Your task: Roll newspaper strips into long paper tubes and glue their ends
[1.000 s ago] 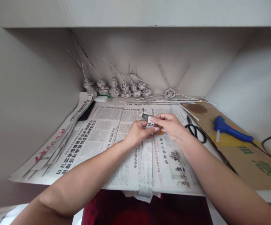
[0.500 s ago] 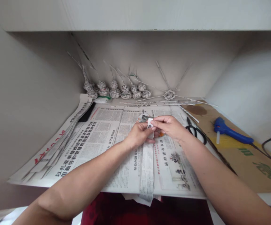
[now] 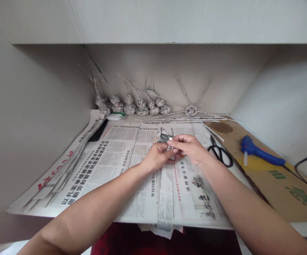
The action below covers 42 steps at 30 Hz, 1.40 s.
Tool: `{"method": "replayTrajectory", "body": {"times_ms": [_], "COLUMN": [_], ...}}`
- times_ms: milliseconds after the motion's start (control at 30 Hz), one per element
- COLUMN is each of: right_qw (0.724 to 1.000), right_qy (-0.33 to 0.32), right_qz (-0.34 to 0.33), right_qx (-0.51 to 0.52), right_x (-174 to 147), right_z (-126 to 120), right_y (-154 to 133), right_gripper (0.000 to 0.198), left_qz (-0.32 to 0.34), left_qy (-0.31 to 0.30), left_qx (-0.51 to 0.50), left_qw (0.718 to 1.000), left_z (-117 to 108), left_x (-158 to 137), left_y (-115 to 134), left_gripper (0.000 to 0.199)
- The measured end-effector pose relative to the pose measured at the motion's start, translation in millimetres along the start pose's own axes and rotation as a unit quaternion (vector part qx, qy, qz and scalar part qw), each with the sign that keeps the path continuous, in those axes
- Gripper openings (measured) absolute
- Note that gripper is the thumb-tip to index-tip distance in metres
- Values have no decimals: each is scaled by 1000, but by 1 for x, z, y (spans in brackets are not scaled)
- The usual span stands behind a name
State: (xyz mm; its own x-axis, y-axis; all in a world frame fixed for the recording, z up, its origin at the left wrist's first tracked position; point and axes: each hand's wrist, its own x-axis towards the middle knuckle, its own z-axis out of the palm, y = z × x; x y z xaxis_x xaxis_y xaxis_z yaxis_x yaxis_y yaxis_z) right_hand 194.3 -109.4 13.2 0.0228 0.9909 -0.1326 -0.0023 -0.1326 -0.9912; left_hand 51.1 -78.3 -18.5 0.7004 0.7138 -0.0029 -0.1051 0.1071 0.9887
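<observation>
A long newspaper strip [image 3: 165,202] runs from my fingers down toward me and hangs over the table's front edge. Its far end is pinched between both hands above the newspaper-covered table. My left hand [image 3: 158,155] grips the strip from the left, thumb pressed against the fingers. From the right, my right hand [image 3: 187,147] pinches the tip of the same strip, where a small white bit with print shows. The fingers of both hands almost touch and partly hide the held end.
Several woven paper gourds [image 3: 142,107] line the back wall, beside a star-shaped paper weave [image 3: 190,110] and thin paper rods [image 3: 177,119]. Black scissors [image 3: 219,152] and a blue glue gun [image 3: 262,152] lie right, the latter on cardboard [image 3: 283,202]. Stacked paper strips [image 3: 63,173] lie left.
Less of the strip's white tip shows above my fingers now. Both hands stay together in nearly the same place, and the view has shifted slightly.
</observation>
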Motion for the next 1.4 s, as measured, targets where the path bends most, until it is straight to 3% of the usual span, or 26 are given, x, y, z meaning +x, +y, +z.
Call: {"method": "replayTrajectory", "body": {"times_ms": [333, 700, 900, 1167, 1333, 1400], "right_qw": [997, 999, 995, 999, 996, 997], "right_qy": [-56, -39, -101, 9, -91, -73], "right_qz": [-31, 28, 11, -1, 17, 20], "right_qx": [-39, 19, 10, 32, -1, -5], "right_x": [-1, -2, -5, -4, -6, -5], "right_z": [-8, -2, -7, -5, -7, -7], "right_y": [-3, -2, -7, -8, -10, -9], "right_gripper": [34, 37, 33, 32, 39, 37], "left_qz": [-23, -37, -51, -55, -67, -63], "left_qy": [-40, -56, -69, -82, -84, -87], "left_qx": [13, 20, 1, -4, -18, -18], "left_qw": [999, 998, 996, 995, 994, 994], "left_z": [-1, 3, 1, 4, 3, 4], "left_x": [-1, -3, -3, -5, -5, -5], "left_y": [4, 4, 5, 5, 8, 8], "left_gripper": [38, 39, 39, 40, 40, 39]}}
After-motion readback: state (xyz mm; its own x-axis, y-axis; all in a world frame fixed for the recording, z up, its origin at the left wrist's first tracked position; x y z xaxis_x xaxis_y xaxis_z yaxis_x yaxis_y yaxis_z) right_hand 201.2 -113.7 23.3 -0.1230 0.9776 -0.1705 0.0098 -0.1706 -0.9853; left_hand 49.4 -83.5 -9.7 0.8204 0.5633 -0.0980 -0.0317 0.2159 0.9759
